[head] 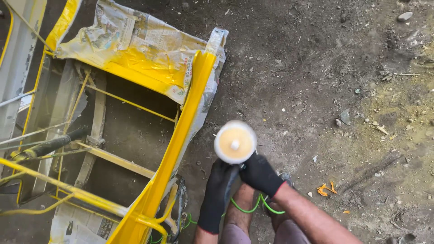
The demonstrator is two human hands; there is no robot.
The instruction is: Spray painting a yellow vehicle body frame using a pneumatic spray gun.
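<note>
Both my hands wear black gloves. My left hand point(216, 194) grips the body of a paint spray gun below its round, translucent cup point(235, 142), which holds pale yellow paint and has a white cap in the middle. My right hand point(260, 174) is closed on the gun just beside the cup. A green hose point(253, 207) loops under my hands. The gun hangs to the right of a freshly painted yellow metal frame point(181, 135). My knees and a foot show below.
Newspaper point(135, 40) masks the top and side of the yellow frame, splashed with yellow paint. Thin yellow rods and grey bars cross the frame's inside at left. The ground at right is dark dirt with stones, scraps and orange bits point(325, 189).
</note>
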